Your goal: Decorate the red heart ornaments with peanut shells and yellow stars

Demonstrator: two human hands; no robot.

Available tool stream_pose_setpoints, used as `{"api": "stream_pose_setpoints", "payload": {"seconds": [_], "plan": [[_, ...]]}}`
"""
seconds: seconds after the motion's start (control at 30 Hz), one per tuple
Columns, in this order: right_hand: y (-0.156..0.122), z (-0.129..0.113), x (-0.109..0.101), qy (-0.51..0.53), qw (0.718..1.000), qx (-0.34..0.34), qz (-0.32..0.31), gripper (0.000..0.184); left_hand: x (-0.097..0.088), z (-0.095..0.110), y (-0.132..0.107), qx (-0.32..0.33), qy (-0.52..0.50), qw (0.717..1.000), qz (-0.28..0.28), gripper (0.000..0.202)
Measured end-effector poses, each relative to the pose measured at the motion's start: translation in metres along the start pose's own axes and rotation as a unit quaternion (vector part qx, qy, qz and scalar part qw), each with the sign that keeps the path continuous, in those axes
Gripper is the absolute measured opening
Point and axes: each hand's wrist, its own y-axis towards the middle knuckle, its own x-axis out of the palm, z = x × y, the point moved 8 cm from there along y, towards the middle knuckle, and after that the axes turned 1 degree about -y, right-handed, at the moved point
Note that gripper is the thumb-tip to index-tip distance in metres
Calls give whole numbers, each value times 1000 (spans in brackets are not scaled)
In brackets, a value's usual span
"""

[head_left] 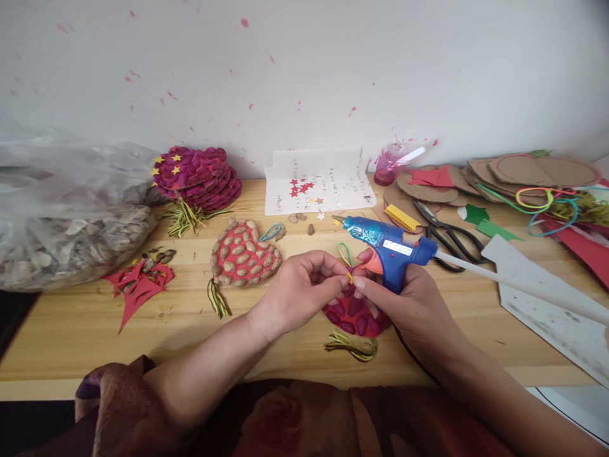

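My right hand (pixel 413 298) is wrapped round a blue glue gun (pixel 371 233), whose nozzle points left and whose white glue stick juts out behind. Its thumb also meets my left hand (pixel 309 285) at a small yellow star (pixel 351 278). The left thumb and forefinger pinch that star. Below both hands lies a red ornament with purple-painted pieces (pixel 349 317), partly hidden, with a green loop (pixel 346 254) above and a yellow-green tassel (pixel 354 346) below. To the left rests a red heart covered in tan shells or nuts (pixel 245 254), with its own tassel (pixel 217 298).
Red paper scraps (pixel 143 285) and a clear bag of shells (pixel 71 247) are at left. Purple ornaments (pixel 200 174) are stacked behind. A white paper with stars (pixel 318 184) and a stained cup (pixel 387 166) stand by the wall. Scissors (pixel 447 235) and cardboard pieces (pixel 523 174) lie right.
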Motion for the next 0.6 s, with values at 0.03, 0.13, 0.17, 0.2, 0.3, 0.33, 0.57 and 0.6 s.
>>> {"api": "stream_pose_setpoints", "payload": {"seconds": [0.03,0.13,0.17,0.2,0.3,0.33,0.57,0.6], "plan": [[0,1,0,-2,1000,2,0,24,1,1,0,6,1,1000,0,13],[0,2,-1,-4,1000,7,5,23,1,4,0,22,11,1000,0,13],[0,2,-1,-2,1000,7,6,22,0,5,0,22,14,1000,-2,13],[0,2,-1,0,1000,8,4,22,-1,5,0,17,16,1000,-4,15],[1,4,0,3,1000,16,6,23,-7,6,-2,-11,25,1000,-7,20],[1,4,0,2,1000,20,8,25,-9,6,-2,-19,30,999,-5,21],[-2,3,3,6,999,35,0,29,-10,7,-5,-49,65,997,-4,19],[-2,3,3,5,999,39,-9,29,-8,6,-5,-44,66,997,-6,17]]}}
